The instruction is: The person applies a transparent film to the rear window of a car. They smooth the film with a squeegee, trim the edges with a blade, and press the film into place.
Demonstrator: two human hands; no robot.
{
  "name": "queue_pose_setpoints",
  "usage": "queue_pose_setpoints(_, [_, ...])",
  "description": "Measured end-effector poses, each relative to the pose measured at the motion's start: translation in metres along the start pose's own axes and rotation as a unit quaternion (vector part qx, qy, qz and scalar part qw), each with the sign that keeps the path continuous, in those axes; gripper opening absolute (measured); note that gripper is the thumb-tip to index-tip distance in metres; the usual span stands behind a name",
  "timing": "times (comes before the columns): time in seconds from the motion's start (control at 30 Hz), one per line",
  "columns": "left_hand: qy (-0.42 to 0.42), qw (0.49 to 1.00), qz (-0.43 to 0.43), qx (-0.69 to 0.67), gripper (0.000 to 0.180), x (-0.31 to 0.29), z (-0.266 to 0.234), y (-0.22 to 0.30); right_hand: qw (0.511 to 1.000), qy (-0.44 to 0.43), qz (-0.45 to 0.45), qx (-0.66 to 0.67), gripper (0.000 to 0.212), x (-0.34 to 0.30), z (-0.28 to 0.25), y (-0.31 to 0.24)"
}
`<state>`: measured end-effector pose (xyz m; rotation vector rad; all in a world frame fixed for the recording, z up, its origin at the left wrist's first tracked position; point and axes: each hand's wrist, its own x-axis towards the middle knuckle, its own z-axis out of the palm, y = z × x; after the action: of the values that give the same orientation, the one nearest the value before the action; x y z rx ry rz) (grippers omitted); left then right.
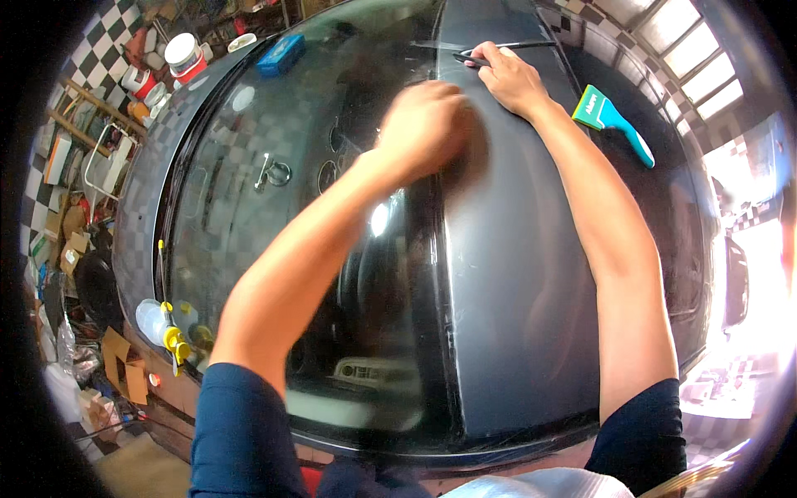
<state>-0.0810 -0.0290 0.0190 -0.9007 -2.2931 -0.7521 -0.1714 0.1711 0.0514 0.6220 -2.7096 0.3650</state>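
My right hand (508,79) is closed around a slim black tool (471,60), perhaps a cutter or pen, whose tip points left. It is over the far end of the car's grey roof strip (515,249), by a thin dark line running across it. My left hand (427,124) is smeared by motion above the edge where the windshield (249,216) meets the strip. Its fingers look curled, but what they hold, if anything, cannot be made out. To the right of my right forearm, a green and teal squeegee (610,120) lies on the dark glossy panel (656,207).
A blue block (281,55) rests at the windshield's far left. A spray bottle with a yellow head (173,340) stands at the near left corner. White buckets (183,54), cardboard boxes (124,365) and clutter line the left side. Bright windows (693,58) are on the right.
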Motion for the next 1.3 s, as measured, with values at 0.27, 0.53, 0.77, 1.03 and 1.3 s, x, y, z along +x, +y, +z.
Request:
queue_pose_setpoints(0.27, [0.036, 0.998, -0.015, 0.058, 0.023, 0.043, 0.059, -0.028, 0.997, 0.076, 0.000, 0.013, 0.029, 0.007, 0.008, 0.000])
queue_pose_setpoints(0.53, [-0.017, 0.993, -0.036, 0.107, 0.032, 0.046, 0.046, -0.048, 0.998, 0.052, 0.040, -0.021, 0.025, 0.006, 0.006, -0.002])
queue_pose_setpoints(0.77, [-0.027, 0.985, -0.106, 0.131, 0.035, 0.041, 0.041, -0.057, 0.998, 0.037, 0.045, -0.019, 0.025, 0.004, 0.003, -0.007])
queue_pose_setpoints(1.03, [0.020, 0.970, -0.242, 0.032, 0.030, 0.062, 0.051, -0.092, 0.999, 0.026, 0.036, -0.004, 0.025, 0.004, 0.001, -0.011])
queue_pose_setpoints(1.3, [-0.002, 0.944, -0.311, -0.110, 0.045, 0.060, 0.050, -0.116, 1.000, -0.019, 0.007, 0.004, 0.027, 0.005, -0.001, -0.013])
